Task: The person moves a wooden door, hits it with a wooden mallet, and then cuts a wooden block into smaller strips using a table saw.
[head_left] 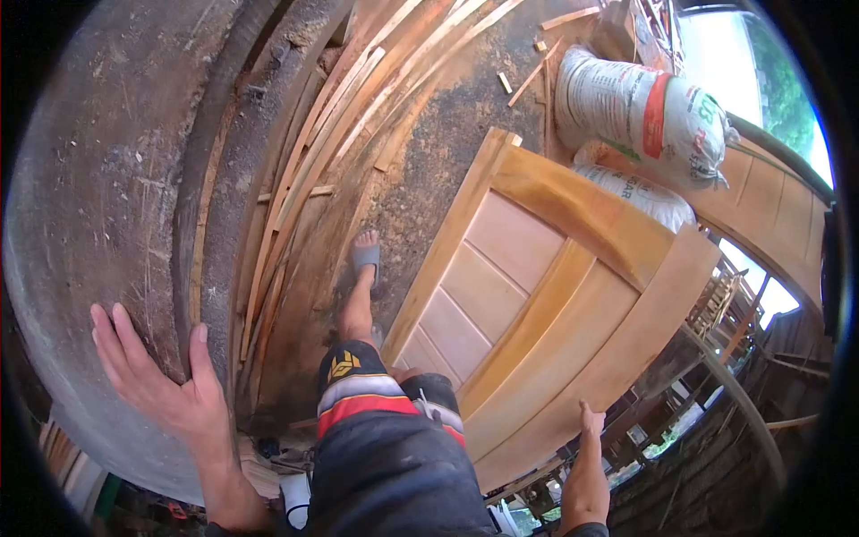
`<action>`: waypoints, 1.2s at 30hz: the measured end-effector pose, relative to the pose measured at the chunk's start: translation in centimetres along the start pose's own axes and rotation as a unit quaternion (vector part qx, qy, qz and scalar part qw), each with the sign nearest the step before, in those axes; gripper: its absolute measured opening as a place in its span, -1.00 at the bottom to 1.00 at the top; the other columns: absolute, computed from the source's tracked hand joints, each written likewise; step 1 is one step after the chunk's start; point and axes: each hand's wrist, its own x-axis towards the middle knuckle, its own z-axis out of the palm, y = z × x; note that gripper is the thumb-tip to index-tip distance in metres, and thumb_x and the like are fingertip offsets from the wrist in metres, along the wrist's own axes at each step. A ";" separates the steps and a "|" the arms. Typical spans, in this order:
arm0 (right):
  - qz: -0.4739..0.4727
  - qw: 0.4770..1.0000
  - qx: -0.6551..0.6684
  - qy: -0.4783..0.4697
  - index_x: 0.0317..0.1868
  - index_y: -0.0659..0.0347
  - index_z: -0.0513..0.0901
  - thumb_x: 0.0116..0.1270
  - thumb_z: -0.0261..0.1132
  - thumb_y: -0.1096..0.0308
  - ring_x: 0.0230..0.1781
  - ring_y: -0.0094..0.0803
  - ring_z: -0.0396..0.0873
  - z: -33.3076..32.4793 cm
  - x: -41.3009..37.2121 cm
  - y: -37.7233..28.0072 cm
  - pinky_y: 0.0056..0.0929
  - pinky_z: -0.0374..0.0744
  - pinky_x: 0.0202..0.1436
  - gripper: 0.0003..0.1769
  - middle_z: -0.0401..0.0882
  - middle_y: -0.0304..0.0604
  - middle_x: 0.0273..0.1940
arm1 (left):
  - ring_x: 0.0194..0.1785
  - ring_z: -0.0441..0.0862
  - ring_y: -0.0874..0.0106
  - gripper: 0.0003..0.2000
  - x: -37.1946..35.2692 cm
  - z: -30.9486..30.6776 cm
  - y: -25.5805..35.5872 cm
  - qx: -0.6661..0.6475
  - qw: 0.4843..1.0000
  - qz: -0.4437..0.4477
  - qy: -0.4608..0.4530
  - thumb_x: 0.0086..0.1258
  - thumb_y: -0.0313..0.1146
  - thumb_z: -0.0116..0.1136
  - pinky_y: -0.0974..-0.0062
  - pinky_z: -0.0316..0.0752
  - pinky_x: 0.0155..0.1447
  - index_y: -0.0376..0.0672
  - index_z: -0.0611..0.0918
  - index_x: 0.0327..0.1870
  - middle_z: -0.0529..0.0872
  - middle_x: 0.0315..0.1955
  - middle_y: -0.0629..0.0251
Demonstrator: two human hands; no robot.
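Observation:
A panelled wooden door (pixel 573 277) stands tilted beside my right leg, its pale panels set in a yellow-brown frame. My right hand (pixel 591 419) grips its outer edge, the thumb up on the near face and the other fingers hidden behind. At the left, my left hand (pixel 165 385) is open with fingers spread and thumb apart. It overlaps the edge of a worn, dusty workbench (pixel 107 206) in this view and holds nothing.
Long thin wood strips (pixel 313 152) lie along the bench's side. Stuffed white sacks (pixel 640 112) are piled beyond the door, near another wooden panel (pixel 761 215). Wood offcuts (pixel 505 82) lie on the dusty floor (pixel 447 134) near my sandalled foot (pixel 365 255).

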 end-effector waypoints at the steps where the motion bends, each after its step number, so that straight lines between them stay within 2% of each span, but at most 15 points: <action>1: -0.001 1.000 0.008 0.005 0.43 0.49 0.45 0.18 0.54 -0.09 0.43 0.05 0.52 -0.1 0.0 0.0 -0.16 0.44 0.48 0.00 0.58 0.25 0.36 | 0.65 0.22 0.03 -0.22 0.0 0.0 0.0 0.002 1.000 0.003 0.001 0.41 -0.20 0.43 -0.02 0.13 0.66 -0.11 0.33 0.62 0.31 0.61 0.10; 7: -0.050 0.998 0.042 -0.007 0.44 0.47 0.43 0.17 0.55 -0.05 0.38 0.08 0.57 -1.4 -2.6 -1.0 -0.12 0.48 0.45 0.00 0.63 0.24 0.31 | 0.62 0.27 0.04 -0.24 0.0 -0.2 0.5 0.016 0.999 0.012 0.028 0.43 -0.17 0.40 -0.03 0.17 0.63 -0.01 0.34 0.63 0.33 0.61 0.20; 10: -0.058 0.997 0.014 0.046 0.45 0.48 0.40 0.19 0.54 -0.10 0.30 0.19 0.60 -0.8 -3.1 0.0 -0.05 0.53 0.39 0.02 0.63 0.34 0.26 | 0.61 0.29 0.05 -0.25 -0.4 0.1 0.4 0.016 0.998 0.009 0.052 0.44 -0.14 0.38 -0.03 0.18 0.62 0.07 0.34 0.63 0.35 0.61 0.29; 13: -0.130 0.982 0.117 0.076 0.48 0.36 0.40 0.21 0.54 -0.06 0.28 0.17 0.62 0.4 -3.9 2.8 -0.04 0.54 0.36 -0.02 0.64 0.30 0.25 | 0.62 0.28 0.07 -0.28 -1.0 0.6 -0.1 0.033 0.997 0.000 0.070 0.47 -0.14 0.34 0.00 0.18 0.62 0.11 0.34 0.64 0.34 0.61 0.32; 14: -0.147 0.975 0.137 0.100 0.55 0.24 0.36 0.22 0.53 -0.02 0.26 0.17 0.63 1.0 -4.4 4.0 -0.05 0.56 0.35 -0.02 0.64 0.25 0.27 | 0.63 0.27 0.08 -0.29 -1.3 0.7 -0.2 0.039 0.997 -0.002 0.073 0.48 -0.14 0.33 0.01 0.18 0.62 0.12 0.34 0.64 0.34 0.62 0.32; 17: -0.198 0.951 0.204 0.123 0.60 0.16 0.31 0.27 0.51 0.09 0.28 0.15 0.63 3.3 -6.5 8.9 -0.07 0.56 0.35 -0.04 0.63 0.22 0.30 | 0.65 0.25 0.11 -0.28 -2.8 1.0 -1.0 -0.025 0.995 0.043 0.092 0.49 -0.17 0.30 0.01 0.17 0.62 0.09 0.31 0.65 0.31 0.63 0.29; 18: -0.242 0.927 0.260 0.123 0.62 0.19 0.28 0.30 0.49 0.27 0.35 0.13 0.58 5.6 -6.2 11.9 -0.10 0.53 0.41 -0.08 0.57 0.23 0.37 | 0.67 0.20 0.11 -0.29 -3.8 1.2 -1.9 -0.061 0.989 0.094 0.095 0.51 -0.22 0.27 0.01 0.14 0.65 0.00 0.29 0.66 0.27 0.65 0.23; 21: -0.286 0.902 0.284 0.155 0.61 0.23 0.29 0.31 0.47 0.41 0.46 0.06 0.48 12.2 -8.1 20.1 -0.15 0.46 0.49 -0.11 0.46 0.22 0.47 | 0.69 0.17 0.09 -0.30 -10.9 -0.1 -4.3 -0.114 0.983 0.136 0.057 0.52 -0.25 0.25 -0.02 0.09 0.66 -0.08 0.28 0.65 0.26 0.65 0.18; 22: -0.284 0.898 0.295 0.161 0.61 0.25 0.28 0.30 0.46 0.44 0.54 0.09 0.38 14.9 -9.2 22.9 -0.14 0.38 0.57 -0.11 0.38 0.22 0.52 | 0.69 0.16 0.08 -0.30 -14.3 -0.7 -5.6 -0.104 0.986 0.123 0.044 0.52 -0.26 0.25 -0.04 0.07 0.67 -0.10 0.28 0.65 0.26 0.65 0.15; 25: -0.261 0.906 0.275 0.186 0.60 0.28 0.30 0.33 0.43 0.42 0.59 0.03 0.31 21.0 -13.5 30.1 -0.16 0.32 0.62 -0.15 0.35 0.19 0.55 | 0.69 0.15 0.06 -0.30 -27.0 -1.7 -11.7 -0.077 0.993 0.091 0.023 0.51 -0.25 0.25 -0.07 0.03 0.68 -0.12 0.30 0.64 0.25 0.65 0.10; 30: -0.259 0.898 0.279 0.220 0.62 0.26 0.26 0.28 0.43 0.45 0.60 0.15 0.26 31.1 -17.9 41.9 -0.07 0.32 0.62 -0.09 0.31 0.24 0.56 | 0.68 0.15 -0.01 -0.30 -46.9 -4.8 -21.4 -0.017 0.999 0.040 -0.008 0.48 -0.22 0.27 -0.18 0.04 0.64 -0.13 0.32 0.62 0.25 0.64 0.06; 33: -0.238 0.908 0.291 0.187 0.63 0.25 0.25 0.25 0.43 0.46 0.59 0.19 0.26 34.1 -21.8 48.0 -0.02 0.32 0.62 -0.07 0.31 0.26 0.55 | 0.69 0.13 0.00 -0.27 -54.3 -5.9 -26.4 -0.003 0.999 0.003 -0.041 0.46 -0.23 0.29 -0.21 0.03 0.64 -0.08 0.29 0.64 0.23 0.65 0.07; 36: -0.198 0.917 0.311 0.153 0.62 0.24 0.26 0.25 0.45 0.41 0.58 0.18 0.28 37.1 -24.2 52.5 0.00 0.32 0.62 -0.07 0.33 0.26 0.54 | 0.70 0.13 0.03 -0.23 -57.4 -6.7 -28.7 -0.017 0.997 -0.008 -0.075 0.46 -0.25 0.28 -0.23 0.02 0.65 -0.04 0.23 0.68 0.21 0.67 0.10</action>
